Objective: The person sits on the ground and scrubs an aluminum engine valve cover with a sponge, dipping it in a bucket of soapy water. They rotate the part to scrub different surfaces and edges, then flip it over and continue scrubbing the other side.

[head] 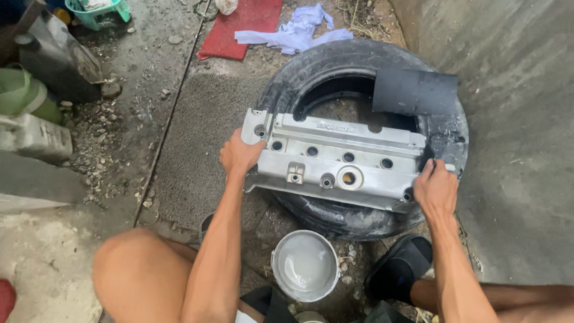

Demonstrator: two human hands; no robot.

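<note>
A grey metal engine valve cover (335,158) lies flat across a black tyre (335,66) on the ground. My left hand (239,154) grips the cover's left end. At the cover's right end, my right hand (435,188) presses a small dark piece, apparently sandpaper, against the edge. A larger dark sheet of sandpaper (414,91) rests on the tyre's upper right.
A metal bowl of cloudy water (305,265) stands between my knees, below the tyre. A concrete wall (514,119) rises on the right. A red mat (242,27) and pale cloth (296,31) lie beyond the tyre. Jugs and containers (36,90) stand at left.
</note>
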